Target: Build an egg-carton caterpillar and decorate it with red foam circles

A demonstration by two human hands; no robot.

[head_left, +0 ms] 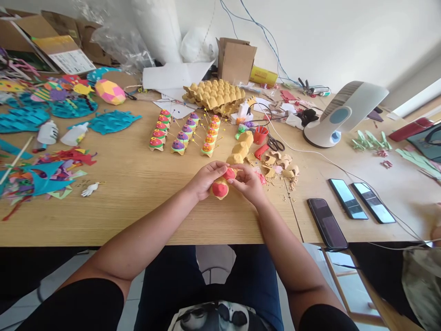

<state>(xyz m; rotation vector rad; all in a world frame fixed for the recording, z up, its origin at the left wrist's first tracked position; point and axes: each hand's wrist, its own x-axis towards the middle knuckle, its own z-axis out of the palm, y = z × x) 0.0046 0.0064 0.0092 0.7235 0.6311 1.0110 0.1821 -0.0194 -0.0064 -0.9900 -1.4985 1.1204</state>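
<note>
Both hands are on an egg carton strip point(221, 189) near the table's front edge, its nearest bumps covered in red clay. My left hand point(206, 180) has its fingers closed on the strip's left side, the thumb by the second red bump. From the right, my right hand point(251, 185) pinches that same bump with thumb and forefinger. Just beyond the hands lies a bare yellow egg carton strip point(242, 148). A red lump of clay point(262, 151) and a red cup point(261, 134) are beside it. Three decorated carton caterpillars point(182, 134) stand further left.
Torn carton scraps point(280, 164) lie right of my hands, near black-handled scissors point(276, 144). Stacked egg trays point(215, 95) are behind. A white fan point(339, 117) and several phones point(327, 223) occupy the right; blue paper crafts point(115, 122) and coloured scraps point(51, 177) the left.
</note>
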